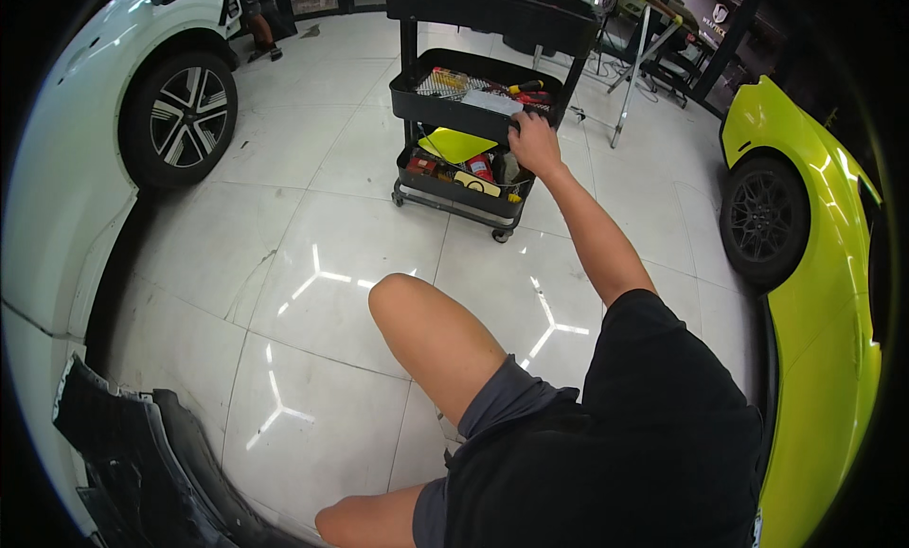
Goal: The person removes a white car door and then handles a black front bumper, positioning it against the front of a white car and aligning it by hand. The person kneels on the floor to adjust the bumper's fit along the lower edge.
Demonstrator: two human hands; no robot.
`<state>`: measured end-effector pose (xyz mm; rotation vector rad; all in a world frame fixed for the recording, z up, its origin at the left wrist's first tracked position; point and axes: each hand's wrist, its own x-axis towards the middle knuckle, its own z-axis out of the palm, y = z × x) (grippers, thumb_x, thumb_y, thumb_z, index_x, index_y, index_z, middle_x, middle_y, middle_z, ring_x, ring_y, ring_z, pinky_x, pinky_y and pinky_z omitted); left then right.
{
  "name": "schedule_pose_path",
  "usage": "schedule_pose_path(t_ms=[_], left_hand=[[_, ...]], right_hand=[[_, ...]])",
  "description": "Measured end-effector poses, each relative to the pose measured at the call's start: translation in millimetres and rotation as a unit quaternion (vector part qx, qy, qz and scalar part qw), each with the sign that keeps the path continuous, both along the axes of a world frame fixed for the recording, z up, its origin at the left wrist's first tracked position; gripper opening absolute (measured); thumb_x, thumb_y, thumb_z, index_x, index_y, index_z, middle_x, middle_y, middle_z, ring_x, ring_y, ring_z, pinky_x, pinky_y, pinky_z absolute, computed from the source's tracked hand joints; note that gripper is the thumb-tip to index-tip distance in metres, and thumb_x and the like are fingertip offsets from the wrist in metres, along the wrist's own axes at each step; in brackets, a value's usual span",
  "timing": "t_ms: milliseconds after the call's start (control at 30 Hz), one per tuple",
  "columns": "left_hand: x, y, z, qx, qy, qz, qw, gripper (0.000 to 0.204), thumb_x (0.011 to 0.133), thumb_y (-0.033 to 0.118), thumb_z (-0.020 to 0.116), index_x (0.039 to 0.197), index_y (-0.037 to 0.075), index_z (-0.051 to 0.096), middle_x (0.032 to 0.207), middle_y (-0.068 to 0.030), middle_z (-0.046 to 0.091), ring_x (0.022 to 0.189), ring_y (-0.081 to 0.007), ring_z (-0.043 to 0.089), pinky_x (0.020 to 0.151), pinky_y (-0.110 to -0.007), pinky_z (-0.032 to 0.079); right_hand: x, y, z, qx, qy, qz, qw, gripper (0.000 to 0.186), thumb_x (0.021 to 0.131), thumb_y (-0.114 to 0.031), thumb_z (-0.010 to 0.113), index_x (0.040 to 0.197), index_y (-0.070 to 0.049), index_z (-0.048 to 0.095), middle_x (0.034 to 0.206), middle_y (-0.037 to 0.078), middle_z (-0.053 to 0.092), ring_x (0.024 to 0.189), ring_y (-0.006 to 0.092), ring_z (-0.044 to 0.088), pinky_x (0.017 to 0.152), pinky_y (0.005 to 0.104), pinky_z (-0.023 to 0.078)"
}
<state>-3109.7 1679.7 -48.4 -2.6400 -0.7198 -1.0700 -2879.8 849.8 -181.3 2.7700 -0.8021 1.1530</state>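
My right arm stretches away to a black three-tier rolling cart (454, 115). My right hand (535, 141) is closed over the rim of its middle tray, at the near right corner, with the fingertips hidden inside. In that tray, next to my fingers, lie a pale flat piece (492, 101), a yellow-and-black handled tool (525, 87) and some red items. The bottom tray holds a bright yellow-green sheet (456, 145), a red canister (481, 167) and other small things. My left hand is out of view.
A white car with a dark wheel (180, 117) stands at left, a yellow-green car (824, 160) at right. A black car body panel (123, 444) is at lower left. Metal stand legs (632, 79) and cables are behind the cart, on the glossy tiled floor (331, 226).
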Motion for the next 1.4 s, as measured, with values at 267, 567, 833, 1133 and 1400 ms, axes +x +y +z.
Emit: schedule_pose_path(t_ms=[267,567,833,1133,1400], left_hand=[[112.6,-118.8,-17.9,0.023,0.033,-0.04,0.998,0.051,0.095,0.043,0.056,0.124,0.0,0.056,0.121,-0.0242,0.058,0.11,-0.038,0.058,0.093,-0.05,0.048],[164.9,-167.0,-16.2,0.071,0.077,-0.052,0.993,0.053,0.094,0.04,0.059,0.129,0.0,0.054,0.125,-0.0247,0.057,0.114,-0.0374,0.057,0.096,-0.049,0.047],[123.0,-47.7,-13.5,0.248,0.192,-0.059,0.948,0.055,0.093,0.037,0.062,0.133,0.0,0.052,0.129,-0.025,0.056,0.117,-0.0368,0.056,0.099,-0.048,0.047],[141.7,-58.6,-112.5,-0.284,0.089,-0.048,0.953,0.055,0.098,0.033,0.055,0.143,0.002,0.044,0.138,-0.0213,0.052,0.122,-0.0329,0.054,0.104,-0.041,0.041],[104.7,-106.7,-225.2,-0.755,0.028,-0.109,0.647,0.056,0.103,0.041,0.037,0.14,0.0,0.046,0.138,-0.0156,0.053,0.13,-0.0249,0.046,0.109,-0.04,0.032]], right_hand=[[26.1,-40.6,1.8,-0.007,0.159,-0.014,0.987,0.04,0.087,-0.031,0.062,0.107,0.003,0.058,0.093,0.021,0.065,0.087,0.0363,0.064,0.081,0.0462,0.049],[8.4,5.3,29.3,0.068,0.142,0.119,0.98,0.062,0.082,-0.025,0.064,0.132,0.007,0.047,0.099,0.02,0.059,0.081,0.0321,0.063,0.073,0.0407,0.052],[7.2,-6.1,-3.8,0.065,0.136,0.15,0.977,0.064,0.073,-0.011,0.06,0.136,-0.007,0.05,0.096,0.011,0.06,0.082,0.0292,0.065,0.065,0.0385,0.055],[-3.3,-101.9,3.8,0.284,0.059,0.211,0.934,0.035,0.09,-0.017,0.057,0.124,-0.012,0.062,0.097,0.014,0.071,0.094,0.0338,0.067,0.081,0.0379,0.051],[34.5,-94.9,2.5,0.219,0.097,0.039,0.97,0.039,0.092,-0.042,0.057,0.107,-0.009,0.071,0.091,0.016,0.071,0.089,0.0332,0.067,0.082,0.037,0.049]])
